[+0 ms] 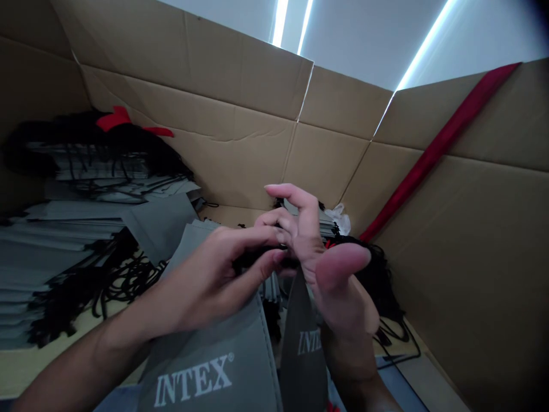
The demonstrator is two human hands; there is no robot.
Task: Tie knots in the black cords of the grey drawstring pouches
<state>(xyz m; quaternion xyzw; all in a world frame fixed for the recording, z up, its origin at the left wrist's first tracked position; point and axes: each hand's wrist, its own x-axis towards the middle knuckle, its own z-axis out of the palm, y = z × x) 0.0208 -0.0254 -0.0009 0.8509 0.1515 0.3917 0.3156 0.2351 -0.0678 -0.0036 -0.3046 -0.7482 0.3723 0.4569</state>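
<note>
My left hand is closed, pinching dark material at the top of a grey INTEX pouch with a stitched edge. Its fingertips meet my right hand, whose thumb and index finger are stretched away. The lower fingers of that hand curl in at the upper end of a second grey INTEX pouch, seen nearly edge-on. Where the hands meet, the pouch tops and any cord are mostly hidden.
Tall cardboard walls surround the work area. Stacked grey pouches with tangled black cords lie on the left. More black cords, a clear plastic bag and a dark red strip are on the right.
</note>
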